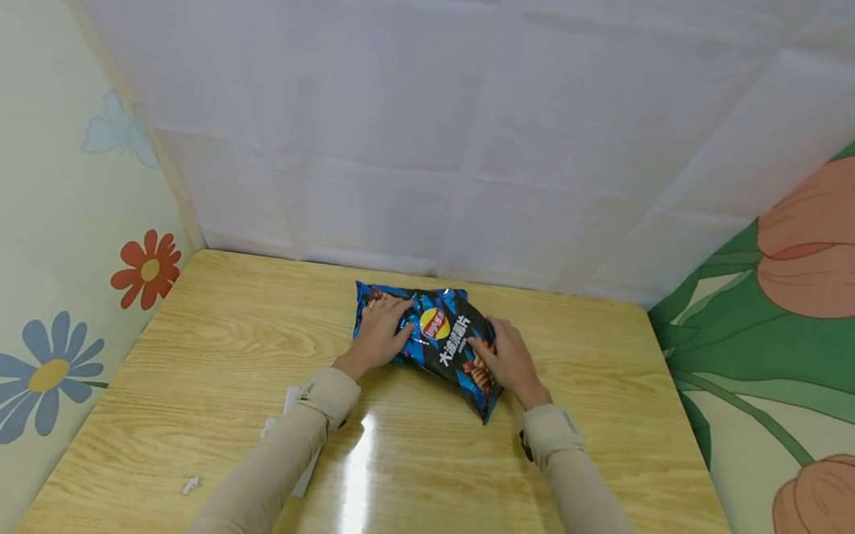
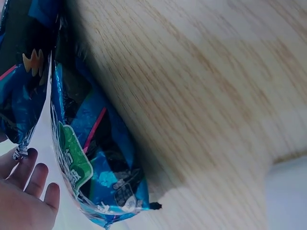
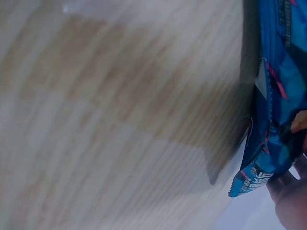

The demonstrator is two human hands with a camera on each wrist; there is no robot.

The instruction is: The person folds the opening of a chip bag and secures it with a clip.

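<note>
Two shiny blue-and-black bags of chips lie overlapped towards the back of the table. The upper bag of chips [image 1: 455, 349] lies tilted, its yellow-and-red logo facing up. The lower bag of chips [image 1: 361, 296] shows past its left end; the left wrist view shows a gap between the two. My left hand [image 1: 380, 333] holds the left end of the upper bag, its other fingers spread over the lower bag [image 2: 103, 163]. My right hand [image 1: 513, 356] grips the upper bag's right side, thumb on top and fingers at the far edge.
A white flat object [image 1: 305, 480] lies partly under the left sleeve. A small white mark or scrap [image 1: 190, 484] is on the wooden table [image 1: 424, 476] at front left. A white sheet [image 1: 405, 137] hangs behind the table; painted walls flank it.
</note>
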